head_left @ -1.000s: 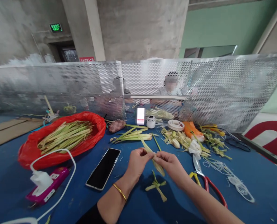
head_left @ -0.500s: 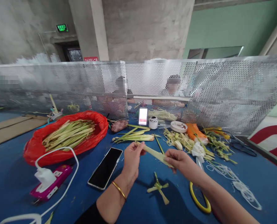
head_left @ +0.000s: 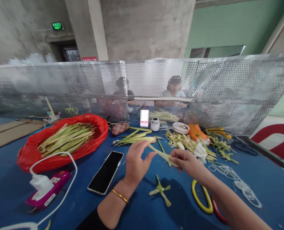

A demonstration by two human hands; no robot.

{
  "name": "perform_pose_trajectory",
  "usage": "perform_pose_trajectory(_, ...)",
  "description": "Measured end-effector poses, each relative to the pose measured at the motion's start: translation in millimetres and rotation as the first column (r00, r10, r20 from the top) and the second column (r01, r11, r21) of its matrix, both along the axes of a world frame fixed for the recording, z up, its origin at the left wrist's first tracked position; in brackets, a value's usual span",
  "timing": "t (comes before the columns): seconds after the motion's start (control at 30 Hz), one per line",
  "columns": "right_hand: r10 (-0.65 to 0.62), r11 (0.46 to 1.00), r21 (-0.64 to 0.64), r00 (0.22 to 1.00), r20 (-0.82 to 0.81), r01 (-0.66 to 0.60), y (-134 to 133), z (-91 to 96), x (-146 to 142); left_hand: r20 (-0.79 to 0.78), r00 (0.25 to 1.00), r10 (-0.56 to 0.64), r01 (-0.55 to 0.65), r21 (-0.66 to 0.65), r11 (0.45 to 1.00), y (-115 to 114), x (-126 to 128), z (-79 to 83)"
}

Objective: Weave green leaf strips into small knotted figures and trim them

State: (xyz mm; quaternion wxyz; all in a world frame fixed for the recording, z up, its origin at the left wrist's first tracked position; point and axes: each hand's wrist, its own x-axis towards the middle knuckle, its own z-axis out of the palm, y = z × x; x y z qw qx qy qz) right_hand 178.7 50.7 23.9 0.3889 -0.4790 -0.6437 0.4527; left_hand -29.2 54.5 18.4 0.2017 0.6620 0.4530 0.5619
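My right hand (head_left: 183, 158) pinches one end of a pale green leaf strip (head_left: 163, 154) above the blue table. My left hand (head_left: 139, 159) is at the strip's other end, thumb spread away from the raised fingers; the strip's tip reaches between them, and I cannot tell if it touches the fingers. Below the hands lies a small knotted leaf cross (head_left: 160, 189) with several short arms. Yellow- and red-handled scissors (head_left: 202, 196) lie partly under my right forearm.
On the left are a red plastic bag (head_left: 62, 142) of leaf strips, a dark phone (head_left: 105, 172) and a purple power strip (head_left: 48, 190). Leaf stalks (head_left: 134, 137), leaf scraps (head_left: 180, 140), a tape roll (head_left: 180, 127) and white string (head_left: 237, 182) lie farther back and right, before a perforated metal screen (head_left: 161, 76).
My left hand has loosened its pinch on the leaf strip, its fingers lifting and thumb parting from them. My right hand still holds the strip. The whole view has shifted slightly.
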Motion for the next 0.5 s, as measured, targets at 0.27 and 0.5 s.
perform_pose_trajectory(0.27,0.048,0.994,0.084,0.982,0.184,-0.065,-3.2,-8.9,-7.4,-0.05,0.927,-0.373,0.315,-0.44,0.841,-2.3,14.8,-14.9)
perform_pose_trajectory(0.5,0.008,0.996,0.088,0.992,0.127,-0.019,0.4,-6.6,-2.2,0.041,0.948,-0.316,0.293,-0.499,0.816,-0.9,10.1,-13.7)
